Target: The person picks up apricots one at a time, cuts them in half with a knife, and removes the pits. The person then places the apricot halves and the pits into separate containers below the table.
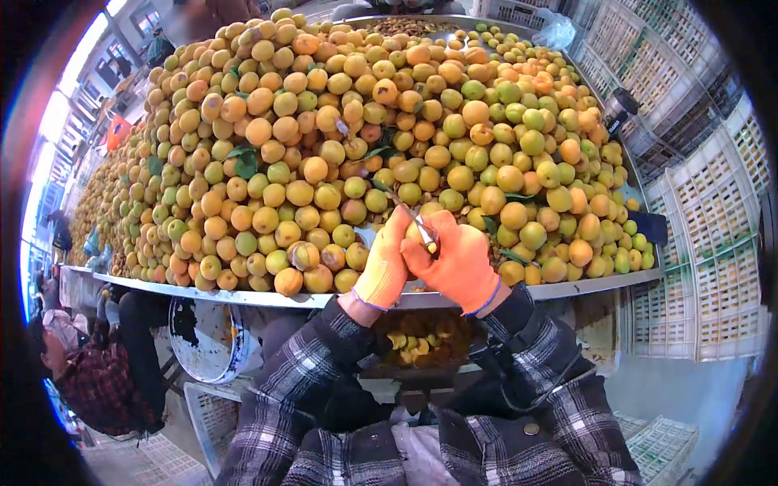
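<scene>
My left hand (385, 263) and my right hand (456, 261), both in orange knit gloves, meet over the front edge of a metal table (389, 300). Between them a small knife (425, 232) shows its thin blade, with the right hand's fingers closed round it. The left hand is closed on an apricot that its fingers almost wholly hide. Directly behind both hands rises a large heap of yellow-orange and greenish apricots (316, 168) with a few leaves in it. Below the table edge, in front of my body, lie cut apricot pieces (415, 347).
Stacked white plastic crates (713, 235) stand at the right, near a dark bottle (621, 107) at the table's edge. A stained white bucket (212, 340) is below on the left, beside a person in dark clothes (109, 377). A dark flat object (648, 228) lies at the right edge.
</scene>
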A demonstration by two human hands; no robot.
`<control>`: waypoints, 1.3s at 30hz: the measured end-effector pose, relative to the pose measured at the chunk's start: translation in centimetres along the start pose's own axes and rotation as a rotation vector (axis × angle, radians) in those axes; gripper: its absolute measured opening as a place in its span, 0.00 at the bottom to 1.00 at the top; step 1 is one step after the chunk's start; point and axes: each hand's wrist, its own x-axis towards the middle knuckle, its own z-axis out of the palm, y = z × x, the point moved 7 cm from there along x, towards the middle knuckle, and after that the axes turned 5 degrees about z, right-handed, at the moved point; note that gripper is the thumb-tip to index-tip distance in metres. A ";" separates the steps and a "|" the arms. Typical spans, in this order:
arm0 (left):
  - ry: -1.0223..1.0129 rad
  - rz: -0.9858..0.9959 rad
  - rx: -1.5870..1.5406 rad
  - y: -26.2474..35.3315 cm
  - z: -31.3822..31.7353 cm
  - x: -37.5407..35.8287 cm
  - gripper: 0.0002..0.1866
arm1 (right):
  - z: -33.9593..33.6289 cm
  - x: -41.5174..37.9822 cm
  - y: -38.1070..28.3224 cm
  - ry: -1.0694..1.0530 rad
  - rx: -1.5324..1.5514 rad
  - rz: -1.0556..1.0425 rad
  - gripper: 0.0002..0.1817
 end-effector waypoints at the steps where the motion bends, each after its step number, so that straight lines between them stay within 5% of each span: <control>1: -0.001 -0.002 0.027 0.1 -0.1 -0.1 0.25 | 0.3 -0.3 -0.1 -0.004 0.005 0.006 0.17; 2: -0.009 -0.007 0.055 0.1 0.0 -0.1 0.25 | 0.4 -0.7 0.4 0.011 0.048 0.102 0.15; 4: -0.004 0.343 0.466 3.3 1.2 -0.7 0.24 | 0.9 -1.0 0.9 0.027 0.081 0.204 0.13; 6: 0.016 0.283 0.225 2.5 0.8 0.3 0.18 | 1.7 -1.4 3.0 0.092 0.196 0.514 0.10; 7: -0.035 0.571 0.730 5.0 2.3 -0.4 0.12 | 2.0 -1.1 3.3 0.116 0.284 0.577 0.08; 10: 0.056 0.640 0.976 4.9 2.1 0.0 0.13 | 1.6 -0.9 3.3 0.163 0.444 0.744 0.09; 12: 0.060 0.691 0.915 4.6 2.2 0.0 0.16 | 1.5 -1.0 3.6 0.158 0.437 0.751 0.10; 14: 0.049 0.737 0.849 5.2 3.0 -0.7 0.18 | 0.8 -0.2 2.5 0.196 0.480 0.485 0.10; 16: 0.074 0.639 0.870 5.9 3.3 -1.1 0.24 | 0.4 -0.3 3.3 0.087 0.625 0.697 0.13; 18: 0.067 0.557 0.629 4.6 2.1 -0.2 0.27 | 0.9 -0.4 3.9 -0.195 1.127 1.043 0.21; 20: 0.035 0.475 0.458 4.8 2.6 -0.2 0.29 | 0.9 0.3 3.7 -0.374 1.598 0.931 0.26; 21: 0.134 0.087 0.149 2.8 2.0 -0.1 0.30 | 0.6 0.1 4.5 -0.357 1.592 0.946 0.29; 25: -0.209 -0.064 -0.225 1.4 1.8 1.0 0.27 | -0.1 -0.2 4.4 -0.361 1.447 0.947 0.29; 30: -0.141 -0.032 -0.253 0.8 0.3 1.2 0.20 | -0.6 -0.6 4.0 -0.343 1.197 0.959 0.19; 32: 0.084 0.036 -0.350 1.7 -0.2 0.8 0.19 | -1.0 -0.3 3.7 -0.329 0.838 0.916 0.17; 36: -0.004 -0.073 -0.466 0.3 0.2 1.0 0.23 | -0.6 -0.9 5.8 -0.247 0.478 0.866 0.17; 39: 0.086 -0.094 -0.445 -0.4 -1.2 1.5 0.18 | -1.1 -0.5 5.2 -0.156 0.580 0.918 0.16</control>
